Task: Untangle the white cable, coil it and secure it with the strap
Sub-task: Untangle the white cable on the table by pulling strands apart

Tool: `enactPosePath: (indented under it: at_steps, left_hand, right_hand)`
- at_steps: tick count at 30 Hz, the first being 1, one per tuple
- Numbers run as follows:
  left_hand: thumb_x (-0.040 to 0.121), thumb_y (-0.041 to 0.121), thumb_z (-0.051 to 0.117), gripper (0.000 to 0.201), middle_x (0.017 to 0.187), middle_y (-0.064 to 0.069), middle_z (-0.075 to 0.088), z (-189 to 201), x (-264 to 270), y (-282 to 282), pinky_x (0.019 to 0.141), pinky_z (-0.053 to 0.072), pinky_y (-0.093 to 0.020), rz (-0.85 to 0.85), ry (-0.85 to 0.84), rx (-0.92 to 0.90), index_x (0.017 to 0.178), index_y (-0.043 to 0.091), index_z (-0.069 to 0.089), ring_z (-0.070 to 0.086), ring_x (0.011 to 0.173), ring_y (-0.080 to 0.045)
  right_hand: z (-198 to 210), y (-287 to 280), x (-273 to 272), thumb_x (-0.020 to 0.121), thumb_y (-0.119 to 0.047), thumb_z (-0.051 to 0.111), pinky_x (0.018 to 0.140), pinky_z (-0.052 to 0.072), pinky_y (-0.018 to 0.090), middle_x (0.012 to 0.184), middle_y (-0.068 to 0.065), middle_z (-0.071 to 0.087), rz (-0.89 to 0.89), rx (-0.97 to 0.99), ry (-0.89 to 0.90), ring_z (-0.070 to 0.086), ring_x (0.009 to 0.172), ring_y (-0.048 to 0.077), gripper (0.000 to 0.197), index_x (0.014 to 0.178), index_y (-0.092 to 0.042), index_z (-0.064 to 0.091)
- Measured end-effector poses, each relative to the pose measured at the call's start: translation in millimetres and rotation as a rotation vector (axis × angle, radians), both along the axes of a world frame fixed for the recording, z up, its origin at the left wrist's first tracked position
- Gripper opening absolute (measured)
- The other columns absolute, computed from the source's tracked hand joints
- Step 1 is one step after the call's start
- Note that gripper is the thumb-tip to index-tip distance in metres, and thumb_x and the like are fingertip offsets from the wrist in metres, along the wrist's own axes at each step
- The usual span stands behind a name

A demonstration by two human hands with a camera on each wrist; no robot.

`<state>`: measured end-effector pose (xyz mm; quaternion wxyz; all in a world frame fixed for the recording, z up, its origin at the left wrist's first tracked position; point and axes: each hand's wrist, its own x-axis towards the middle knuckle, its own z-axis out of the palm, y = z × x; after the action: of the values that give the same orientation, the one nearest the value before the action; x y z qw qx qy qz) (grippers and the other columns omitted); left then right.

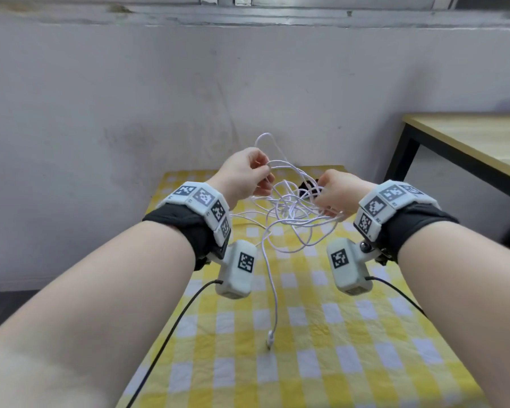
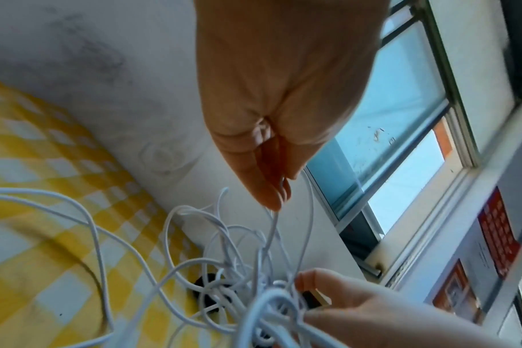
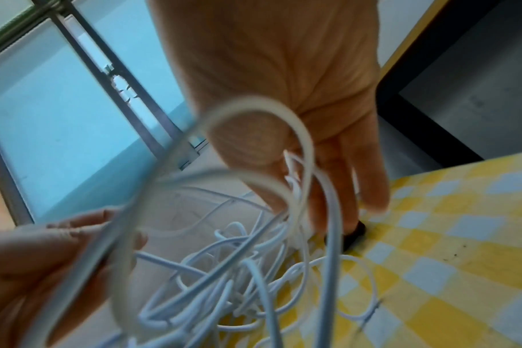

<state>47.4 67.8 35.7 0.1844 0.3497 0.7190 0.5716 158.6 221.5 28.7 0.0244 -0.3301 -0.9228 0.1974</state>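
A tangled white cable (image 1: 289, 207) hangs between both hands above the yellow checked table (image 1: 336, 334). My left hand (image 1: 249, 175) pinches a strand of the white cable (image 2: 271, 226) between thumb and fingers, a loop rising above it. My right hand (image 1: 333, 195) grips the knotted bunch of the white cable (image 3: 254, 259), loops draped over its fingers. One cable end with its plug (image 1: 270, 340) dangles down to the cloth. A black strap (image 1: 308, 188) lies on the table behind the tangle, partly hidden by cable and my right hand.
A grey wall (image 1: 189, 83) stands right behind the table's far edge. A wooden table with a black frame (image 1: 468, 142) is at the right. Black wires (image 1: 171, 328) run from the wrist cameras across the cloth. A window (image 2: 402, 117) is above the wall.
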Motion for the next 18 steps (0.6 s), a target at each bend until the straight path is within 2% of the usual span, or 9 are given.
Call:
enactPosePath:
  at_steps: [2, 3, 4, 6, 8, 10, 12, 15, 18]
  left_hand:
    - [0.097, -0.001, 0.043, 0.022, 0.071, -0.008, 0.055, 3, 1, -1, 0.053, 0.055, -0.024, -0.058, -0.060, 0.013, 0.080, 0.014, 0.045, 0.055, 0.052, -0.012]
    - [0.097, 0.000, 0.043, 0.022, 0.072, -0.008, 0.054, 4, 2, -1, 0.055, 0.056, -0.024, -0.087, -0.052, 0.000, 0.080, 0.014, 0.045, 0.054, 0.055, -0.014]
    - [0.096, 0.000, 0.044, 0.021, 0.073, -0.008, 0.054, 5, 3, 0, 0.056, 0.056, -0.025, -0.110, -0.042, -0.011, 0.081, 0.014, 0.046, 0.053, 0.058, -0.015]
    - [0.096, 0.000, 0.044, 0.021, 0.073, -0.007, 0.053, 5, 6, 2, 0.058, 0.056, -0.024, -0.133, -0.034, -0.012, 0.081, 0.014, 0.046, 0.052, 0.060, -0.016]
    - [0.097, 0.001, 0.044, 0.021, 0.073, -0.007, 0.053, 6, 8, 2, 0.058, 0.055, -0.024, -0.138, -0.030, 0.001, 0.081, 0.015, 0.046, 0.052, 0.060, -0.016]
    - [0.096, 0.001, 0.045, 0.021, 0.072, -0.007, 0.052, 7, 8, 1, 0.056, 0.054, -0.023, -0.127, -0.017, -0.003, 0.081, 0.015, 0.047, 0.050, 0.059, -0.016]
    - [0.093, -0.001, 0.048, 0.021, 0.070, -0.005, 0.052, 7, 5, -1, 0.052, 0.050, -0.023, -0.109, 0.066, -0.063, 0.081, 0.017, 0.047, 0.048, 0.056, -0.016]
    - [0.084, 0.004, 0.062, 0.017, 0.068, 0.000, 0.053, 3, 3, 0, 0.057, 0.047, -0.027, -0.125, 0.193, -0.225, 0.090, 0.017, 0.053, 0.050, 0.059, -0.013]
    - [0.073, 0.015, 0.075, 0.026, 0.062, 0.011, 0.060, -1, 4, 0, 0.065, 0.044, -0.025, -0.186, 0.125, -0.236, 0.092, 0.023, 0.059, 0.054, 0.063, -0.006]
  right_hand:
    - [0, 0, -1, 0.077, -0.023, 0.071, 0.081, 0.048, 0.034, 0.109, 0.010, 0.055, 0.019, 0.137, 0.015, 0.056, 0.098, 0.029, 0.053, 0.125, -0.019, 0.048]
    - [2, -3, -2, 0.074, -0.024, 0.074, 0.085, 0.046, 0.033, 0.112, 0.010, 0.050, 0.051, 0.157, 0.078, 0.053, 0.100, 0.029, 0.054, 0.123, -0.023, 0.051]
    - [5, -7, -3, 0.073, -0.025, 0.075, 0.085, 0.045, 0.031, 0.109, 0.008, 0.049, 0.088, 0.151, 0.146, 0.052, 0.097, 0.027, 0.048, 0.117, -0.025, 0.056]
    - [10, -16, -5, 0.076, -0.025, 0.074, 0.069, 0.043, 0.023, 0.090, 0.000, 0.055, 0.170, 0.108, 0.216, 0.052, 0.082, 0.017, 0.027, 0.102, -0.021, 0.066]
    - [11, -21, -6, 0.081, -0.020, 0.068, 0.058, 0.042, 0.019, 0.073, -0.005, 0.060, 0.210, 0.071, 0.182, 0.054, 0.068, 0.010, 0.012, 0.092, -0.015, 0.071]
    - [7, -20, -8, 0.085, -0.014, 0.061, 0.057, 0.051, 0.019, 0.061, -0.005, 0.061, 0.188, 0.044, 0.183, 0.057, 0.055, 0.007, 0.013, 0.087, -0.007, 0.071]
    - [7, -20, -9, 0.086, -0.010, 0.058, 0.058, 0.059, 0.025, 0.053, -0.004, 0.061, 0.139, -0.069, 0.273, 0.060, 0.047, 0.009, 0.016, 0.083, -0.001, 0.069]
    - [22, -28, -9, 0.084, -0.011, 0.065, 0.054, 0.058, 0.024, 0.054, 0.002, 0.065, 0.150, -0.267, 0.502, 0.061, 0.045, 0.010, 0.012, 0.072, -0.006, 0.064]
    - [38, -41, -9, 0.085, -0.004, 0.064, 0.060, 0.058, 0.027, 0.065, 0.009, 0.063, 0.248, -0.470, 0.627, 0.060, 0.049, 0.010, 0.015, 0.072, -0.009, 0.061]
